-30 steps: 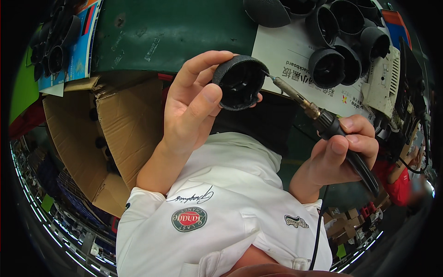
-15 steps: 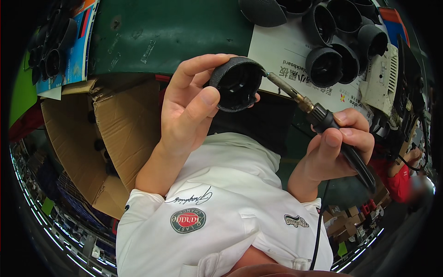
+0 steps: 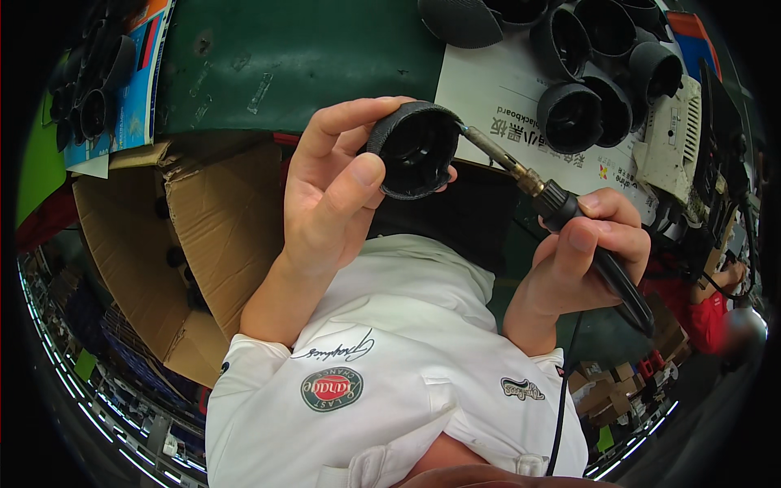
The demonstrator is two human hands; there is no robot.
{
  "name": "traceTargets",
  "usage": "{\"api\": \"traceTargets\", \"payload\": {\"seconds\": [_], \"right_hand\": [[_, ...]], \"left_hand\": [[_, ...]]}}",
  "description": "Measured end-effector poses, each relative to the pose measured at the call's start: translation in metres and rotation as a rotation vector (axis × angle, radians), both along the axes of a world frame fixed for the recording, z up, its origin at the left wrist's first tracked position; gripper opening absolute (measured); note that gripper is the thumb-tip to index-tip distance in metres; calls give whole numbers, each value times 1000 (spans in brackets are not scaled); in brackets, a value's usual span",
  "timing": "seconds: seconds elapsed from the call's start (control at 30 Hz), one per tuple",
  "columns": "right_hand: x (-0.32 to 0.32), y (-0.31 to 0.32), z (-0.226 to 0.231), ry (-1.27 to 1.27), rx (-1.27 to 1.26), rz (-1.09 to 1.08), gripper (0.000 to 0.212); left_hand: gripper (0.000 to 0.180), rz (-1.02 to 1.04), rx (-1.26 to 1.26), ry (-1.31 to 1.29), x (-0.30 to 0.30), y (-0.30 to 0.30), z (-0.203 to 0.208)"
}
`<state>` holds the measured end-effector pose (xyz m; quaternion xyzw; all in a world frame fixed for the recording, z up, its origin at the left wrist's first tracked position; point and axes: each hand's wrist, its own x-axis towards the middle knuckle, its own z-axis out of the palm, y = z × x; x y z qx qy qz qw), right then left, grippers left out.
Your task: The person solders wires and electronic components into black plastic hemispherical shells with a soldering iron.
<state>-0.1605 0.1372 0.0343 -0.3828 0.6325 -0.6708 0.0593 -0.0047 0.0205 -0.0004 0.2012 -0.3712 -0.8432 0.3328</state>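
My left hand [image 3: 329, 183] grips a black round plastic cup-like shell [image 3: 394, 154] by its wall, thumb in front and fingers behind. The shell's open side faces me, and its rim has a notch at the lower right. In my right hand [image 3: 590, 252] is a soldering iron [image 3: 561, 205] with a black handle and a metal barrel. Its tip meets or nearly meets the upper right rim of the shell; exact contact is hard to tell. A cord runs down over my white shirt on that side.
Several similar black shells [image 3: 569, 118] lie on a white printed sheet [image 3: 480, 89] at the far right, beside a pale vented device [image 3: 674, 146]. More black parts [image 3: 93, 110] sit at the far left. An open cardboard box [image 3: 224, 232] stands left, below the green table [image 3: 301, 65]. Another person's red sleeve [image 3: 706, 321] shows at right.
The soldering iron and my right hand have shifted slightly left, its tip staying by the shell's rim. My left hand and the shell are nearly still.
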Motion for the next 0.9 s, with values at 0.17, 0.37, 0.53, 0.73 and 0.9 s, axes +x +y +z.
{"api": "traceTargets", "payload": {"seconds": [0.17,0.37,0.53,0.73,0.9], "right_hand": [[0,2,-3,-8,2,-23,31],[1,2,-3,5,-15,-23,30],[2,2,-3,-1,-16,-28,30],[-3,8,-3,84,6,5,29],[-13,15,9,-325,-134,140,32]], "left_hand": [[42,32,70,30,-2,2,3],[40,55,128,65,-3,2,4],[44,7,-10,-34,0,1,0],[48,39,45,-26,-3,0,8],[60,-165,20,-49,6,-9,10]]}}
